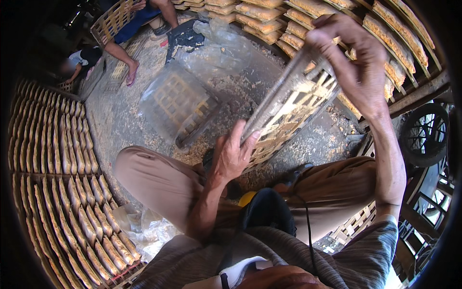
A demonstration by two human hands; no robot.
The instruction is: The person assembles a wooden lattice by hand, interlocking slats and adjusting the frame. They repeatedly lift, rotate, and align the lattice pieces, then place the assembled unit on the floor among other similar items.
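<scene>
Largest thing I log: racks of pale slab-shaped pieces (62, 192) set on edge in rows, filling the left side of the frame down to the lower left; a second bank of such racks (385, 38) runs across the top and upper right. Between them the ground (120, 111) is strewn with pale shavings. At upper centre lies a bamboo lattice tray under clear plastic sheet (180, 103). Top left, another person (130, 29) sits on the ground beside a woven crate. A wheel (424, 135) sits at the right edge. Centre frame, over the seated person's knees, is the woven bamboo frame (293, 108), held tilted, edge-on toward me, running from centre up to upper right. The right hand (356, 67), upper right, is clenched around the frame's top end, fingers wrapped over the edge. The left hand (233, 156), centre, grips the lower end, thumb pressed on the near edge, fingers curled behind. A crumpled plastic bag (144, 229) lies lower left of centre.
</scene>
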